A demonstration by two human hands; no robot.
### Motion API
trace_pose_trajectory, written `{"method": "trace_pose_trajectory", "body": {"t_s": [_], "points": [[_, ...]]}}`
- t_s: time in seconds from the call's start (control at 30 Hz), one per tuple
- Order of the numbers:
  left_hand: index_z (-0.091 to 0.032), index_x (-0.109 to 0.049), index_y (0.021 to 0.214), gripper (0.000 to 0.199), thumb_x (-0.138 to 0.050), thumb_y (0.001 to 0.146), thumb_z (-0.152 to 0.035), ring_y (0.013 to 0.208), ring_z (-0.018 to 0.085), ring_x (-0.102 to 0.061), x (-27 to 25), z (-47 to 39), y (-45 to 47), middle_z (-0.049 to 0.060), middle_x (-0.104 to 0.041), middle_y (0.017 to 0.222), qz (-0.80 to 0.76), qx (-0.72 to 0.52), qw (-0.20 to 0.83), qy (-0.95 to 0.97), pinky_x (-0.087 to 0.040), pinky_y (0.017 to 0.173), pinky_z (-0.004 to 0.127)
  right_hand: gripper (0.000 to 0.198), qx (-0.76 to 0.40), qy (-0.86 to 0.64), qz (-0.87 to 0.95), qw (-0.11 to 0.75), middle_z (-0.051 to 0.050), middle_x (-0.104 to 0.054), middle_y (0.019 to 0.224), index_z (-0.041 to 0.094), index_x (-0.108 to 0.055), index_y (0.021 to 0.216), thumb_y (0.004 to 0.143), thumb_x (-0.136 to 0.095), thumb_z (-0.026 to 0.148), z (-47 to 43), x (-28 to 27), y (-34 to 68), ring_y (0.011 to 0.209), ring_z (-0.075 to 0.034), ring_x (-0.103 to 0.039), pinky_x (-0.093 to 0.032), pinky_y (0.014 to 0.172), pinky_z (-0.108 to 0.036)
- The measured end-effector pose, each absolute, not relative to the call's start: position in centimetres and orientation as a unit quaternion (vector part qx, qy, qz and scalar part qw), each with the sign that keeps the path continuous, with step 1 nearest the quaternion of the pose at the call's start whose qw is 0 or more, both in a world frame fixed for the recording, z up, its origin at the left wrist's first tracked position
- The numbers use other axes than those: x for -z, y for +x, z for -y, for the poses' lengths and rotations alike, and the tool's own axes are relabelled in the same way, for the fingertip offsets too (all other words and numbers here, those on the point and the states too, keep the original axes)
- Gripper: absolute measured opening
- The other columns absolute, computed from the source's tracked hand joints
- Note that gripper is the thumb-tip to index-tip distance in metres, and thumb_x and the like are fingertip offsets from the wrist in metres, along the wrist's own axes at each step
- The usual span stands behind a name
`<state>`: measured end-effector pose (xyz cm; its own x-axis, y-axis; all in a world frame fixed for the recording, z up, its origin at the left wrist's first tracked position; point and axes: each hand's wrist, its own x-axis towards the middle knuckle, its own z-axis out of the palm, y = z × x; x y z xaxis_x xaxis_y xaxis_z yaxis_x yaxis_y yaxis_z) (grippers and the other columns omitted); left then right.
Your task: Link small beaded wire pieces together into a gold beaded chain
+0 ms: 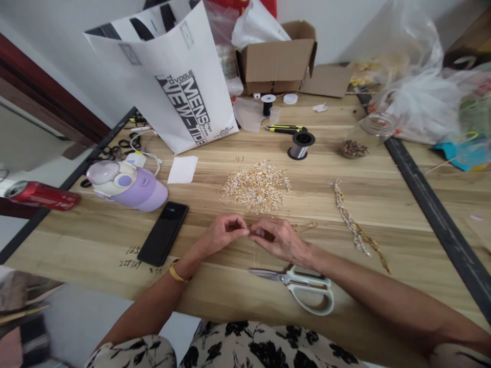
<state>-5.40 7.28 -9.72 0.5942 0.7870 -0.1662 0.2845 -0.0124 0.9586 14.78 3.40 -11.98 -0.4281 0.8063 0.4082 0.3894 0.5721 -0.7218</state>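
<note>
My left hand (224, 234) and my right hand (278, 237) meet fingertip to fingertip over the table, both closed in a pinch. Whatever lies between the fingertips is too small to make out. Just beyond them spreads a heap of small gold and silver-coloured pieces (257, 186). A short gold chain (306, 227) lies partly behind my right hand. Below my right wrist rest scissors with pale handles (307, 286). Farther right lie a silver-coloured chain (347, 217) and a gold chain (370, 243) side by side.
On the left are a black phone (163, 233), a purple bottle (132, 186) and a red can (44, 195). Behind stand a white bag (164, 76), a wire spool (300, 145), a yellow-black cutter (286, 128) and a cardboard box (278, 61). Plastic bags (425, 102) fill the back right.
</note>
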Motion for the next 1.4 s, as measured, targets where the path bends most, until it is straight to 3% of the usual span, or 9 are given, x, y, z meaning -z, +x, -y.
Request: {"method": "trace_pose_trajectory", "body": {"t_s": [0.27,0.6,0.8,1.07,1.4], "points": [[-0.011,-0.059,0.072,0.021,-0.066,0.076,-0.031,0.066,0.011,-0.050,9.1,-7.1,-5.2,0.000,-0.056,0.068,-0.397,-0.221,0.596,0.663,-0.038,0.064,0.022,0.006,-0.280,-0.359,0.807,0.376,-0.001,-0.061,0.073,0.017,-0.060,0.088,0.088,-0.058,0.023,-3.4,11.7,14.8,0.063,-0.011,-0.055,-0.043,0.059,-0.022],[-0.011,-0.060,0.073,0.022,-0.067,0.076,-0.032,0.066,0.011,-0.051,9.5,-7.0,-4.9,0.001,-0.058,0.069,-0.391,-0.235,0.600,0.658,-0.040,0.064,0.022,0.011,-0.398,-0.397,0.744,0.362,0.000,-0.062,0.073,0.017,-0.064,0.090,0.088,-0.058,0.026,-3.1,11.5,14.6,0.062,-0.010,-0.054,-0.042,0.056,-0.020],[-0.012,-0.061,0.073,0.021,-0.067,0.076,-0.031,0.067,0.011,-0.053,9.6,-7.2,-4.9,0.001,-0.059,0.070,-0.395,-0.237,0.584,0.668,-0.041,0.065,0.022,0.011,-0.406,-0.424,0.729,0.353,0.000,-0.062,0.073,0.017,-0.065,0.088,0.087,-0.057,0.025,-3.2,11.8,14.6,0.061,-0.010,-0.051,-0.039,0.055,-0.019],[-0.014,-0.064,0.079,0.016,-0.059,0.082,-0.029,0.073,0.015,-0.058,8.8,-8.0,-6.1,0.002,-0.066,0.077,-0.484,-0.253,0.427,0.721,-0.045,0.069,0.025,0.009,-0.346,-0.400,0.771,0.355,-0.002,-0.061,0.077,0.017,-0.061,0.087,0.090,-0.052,0.019,-3.4,11.7,14.8,0.066,-0.012,-0.054,-0.040,0.060,-0.022],[-0.014,-0.066,0.082,0.010,-0.057,0.085,-0.017,0.084,0.018,-0.058,9.4,-7.7,-6.2,0.005,-0.064,0.084,-0.449,-0.153,0.274,0.837,-0.044,0.078,0.030,0.011,-0.265,-0.370,0.813,0.363,-0.003,-0.061,0.082,0.018,-0.059,0.090,0.092,-0.049,0.017,-3.4,11.9,14.8,0.072,-0.013,-0.057,-0.043,0.064,-0.023]]}}
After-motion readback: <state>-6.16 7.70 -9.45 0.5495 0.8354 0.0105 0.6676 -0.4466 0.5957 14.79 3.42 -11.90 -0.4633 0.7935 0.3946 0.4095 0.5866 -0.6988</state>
